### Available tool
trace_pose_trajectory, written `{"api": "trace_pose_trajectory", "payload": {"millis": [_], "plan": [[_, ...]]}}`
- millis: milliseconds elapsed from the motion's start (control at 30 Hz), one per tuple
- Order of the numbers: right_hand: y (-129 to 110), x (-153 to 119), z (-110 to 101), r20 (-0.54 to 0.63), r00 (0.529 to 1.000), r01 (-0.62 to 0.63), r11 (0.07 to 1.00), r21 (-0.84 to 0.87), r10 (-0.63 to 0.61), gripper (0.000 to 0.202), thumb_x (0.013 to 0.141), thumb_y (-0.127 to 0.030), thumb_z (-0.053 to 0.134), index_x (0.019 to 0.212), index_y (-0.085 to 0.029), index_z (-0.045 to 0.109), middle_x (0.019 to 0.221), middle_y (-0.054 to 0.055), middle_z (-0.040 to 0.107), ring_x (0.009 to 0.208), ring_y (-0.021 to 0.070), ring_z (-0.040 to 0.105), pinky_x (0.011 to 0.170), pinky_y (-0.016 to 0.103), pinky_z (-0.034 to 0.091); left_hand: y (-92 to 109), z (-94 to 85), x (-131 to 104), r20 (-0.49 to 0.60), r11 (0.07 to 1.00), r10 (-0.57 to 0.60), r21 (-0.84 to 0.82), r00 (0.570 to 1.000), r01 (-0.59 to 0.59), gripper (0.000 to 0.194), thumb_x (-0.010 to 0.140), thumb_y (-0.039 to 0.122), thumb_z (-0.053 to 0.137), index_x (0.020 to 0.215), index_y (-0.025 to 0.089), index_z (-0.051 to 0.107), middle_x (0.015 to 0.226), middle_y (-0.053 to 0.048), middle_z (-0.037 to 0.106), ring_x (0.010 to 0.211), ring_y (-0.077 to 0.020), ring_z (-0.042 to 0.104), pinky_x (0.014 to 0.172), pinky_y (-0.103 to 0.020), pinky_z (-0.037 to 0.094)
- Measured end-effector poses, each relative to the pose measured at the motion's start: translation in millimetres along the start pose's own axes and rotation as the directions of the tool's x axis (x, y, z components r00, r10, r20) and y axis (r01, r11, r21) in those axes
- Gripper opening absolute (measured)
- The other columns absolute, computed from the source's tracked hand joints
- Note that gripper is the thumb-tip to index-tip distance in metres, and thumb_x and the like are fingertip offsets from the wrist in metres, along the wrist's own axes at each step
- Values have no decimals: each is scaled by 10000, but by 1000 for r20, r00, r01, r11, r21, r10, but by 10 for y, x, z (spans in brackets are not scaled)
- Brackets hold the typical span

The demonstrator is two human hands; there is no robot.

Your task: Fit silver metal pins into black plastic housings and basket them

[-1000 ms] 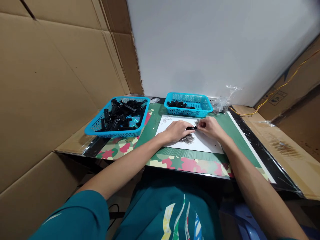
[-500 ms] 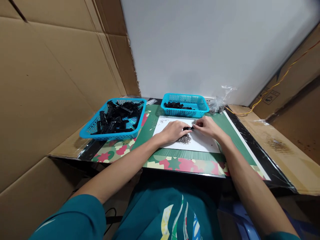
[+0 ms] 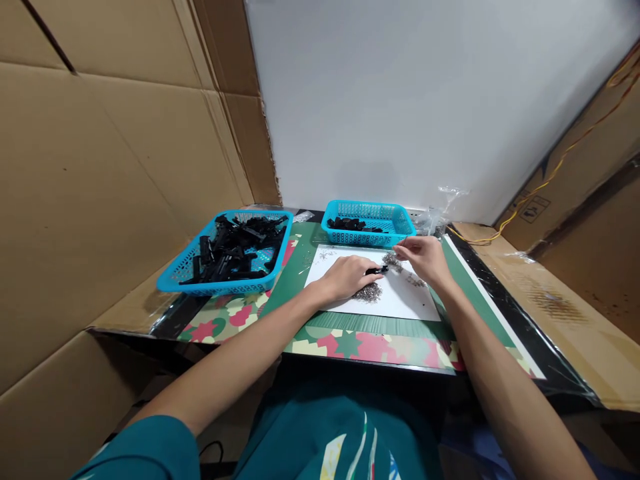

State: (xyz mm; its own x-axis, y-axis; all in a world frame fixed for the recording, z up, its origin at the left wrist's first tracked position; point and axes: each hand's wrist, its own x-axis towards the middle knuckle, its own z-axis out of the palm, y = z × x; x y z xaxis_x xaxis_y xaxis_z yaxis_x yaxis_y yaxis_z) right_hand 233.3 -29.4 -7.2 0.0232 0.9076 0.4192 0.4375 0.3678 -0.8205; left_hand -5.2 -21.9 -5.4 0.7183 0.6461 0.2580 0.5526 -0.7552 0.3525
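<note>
My left hand [image 3: 347, 277] is closed round a small black plastic part [image 3: 377, 270], whose end sticks out past the fingertips over a white sheet [image 3: 400, 303]. To its right, my right hand [image 3: 423, 257] is raised a little with its fingertips pinched together. Whatever lies between those fingertips is too small to make out. A pile of small metal pieces [image 3: 369, 293] lies just below my left hand. Another pile of small metal pieces [image 3: 393, 261] sits beside my right fingertips, with more scattered pieces [image 3: 414, 280] under that hand.
A large blue basket [image 3: 225, 288] full of black plastic parts stands on the left. Behind the sheet is a smaller blue basket [image 3: 370, 238] with some black parts. A clear plastic bag [image 3: 435, 220] lies at the back right. Cardboard walls [image 3: 125, 167] flank the table.
My right hand has moved away from the black part, up and to the right, towards the rear metal pile. My left hand keeps holding the part. The camera view has tilted slightly up.
</note>
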Motion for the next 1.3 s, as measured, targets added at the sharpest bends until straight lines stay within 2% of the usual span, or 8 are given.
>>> {"api": "trace_pose_trajectory", "payload": {"millis": [100, 200, 667, 833, 967, 1100, 1167, 1300], "plan": [[-21, -9, 47, 5, 986, -163, 961, 223, 166, 449, 741, -597, 853, 760, -165, 734, 724, 110, 769, 651, 254, 763, 668, 400, 669, 8, -9, -4, 0, 1000, -22, -19, 1000, 22, 384, 1063, 445, 613, 1296, 204, 798, 1272, -106, 808, 1156, -320, 757, 919, -376, 541], [-36, -18, 93, 46, 977, -212, 955, 209, 206, 519, 659, -644, 896, 724, -161, 718, 689, 116, 761, 613, 260, 762, 619, 392, 675, 3, -23, -4, 1, 997, -52, -56, 999, 52, 381, 1055, 447, 621, 1291, 212, 805, 1247, -104, 816, 1130, -310, 764, 915, -372, 546], [-49, -20, 133, 22, 997, -64, 991, -119, 68, 343, 823, -481, 777, 646, -201, 689, 675, 103, 765, 661, 258, 760, 606, 329, 575, 25, -65, 22, 20, 984, -89, -154, 996, 91, 320, 1014, 391, 683, 1230, 211, 836, 1159, -111, 836, 993, -267, 768, 858, -341, 541], [-108, -19, 171, 28, 998, -42, 982, -185, 48, 288, 836, -365, 751, 608, -210, 671, 619, 75, 744, 622, 225, 721, 635, 317, 542, 27, -103, 36, 35, 972, -95, -215, 995, 100, 319, 993, 382, 695, 1221, 216, 842, 1160, -110, 838, 957, -258, 759, 836, -346, 525], [-112, -11, 188, -4, 999, -39, 987, -153, 39, 299, 852, -394, 739, 629, -206, 671, 628, 77, 738, 618, 222, 710, 647, 318, 537, 18, -91, 55, 3, 970, -96, -224, 995, 94, 323, 1009, 402, 662, 1178, 204, 853, 1044, -100, 843, 838, -220, 720, 767, -324, 487], [-46, 18, 69, -179, 983, -53, 993, -105, 34, 296, 924, -442, 634, 951, -174, 757, 750, 90, 757, 628, 226, 703, 648, 332, 537, -37, -36, 77, -80, 937, -150, -330, 985, 115, 354, 999, 455, 671, 1084, 168, 860, 945, -92, 821, 738, -182, 629, 699, -314, 450], [22, 39, -48, -181, 981, -95, 989, -115, 73, 333, 945, -384, 558, 1091, -156, 752, 726, 69, 728, 585, 215, 663, 647, 334, 516, -69, -26, 84, -125, 901, -215, -409, 969, 147, 368, 987, 453, 687, 1113, 147, 846, 941, -98, 808, 702, -167, 585, 676, -316, 449], [211, 74, -284, -175, 980, -158, 916, -367, 99, 221, 867, -269, 552, 871, -182, 756, 655, 56, 649, 632, 216, 584, 632, 316, 409, -107, -69, 95, -234, 822, -312, -553, 921, 138, 357, 997, 394, 674, 1224, 143, 789, 1140, -127, 775, 797, -165, 594, 719, -318, 510]]}}
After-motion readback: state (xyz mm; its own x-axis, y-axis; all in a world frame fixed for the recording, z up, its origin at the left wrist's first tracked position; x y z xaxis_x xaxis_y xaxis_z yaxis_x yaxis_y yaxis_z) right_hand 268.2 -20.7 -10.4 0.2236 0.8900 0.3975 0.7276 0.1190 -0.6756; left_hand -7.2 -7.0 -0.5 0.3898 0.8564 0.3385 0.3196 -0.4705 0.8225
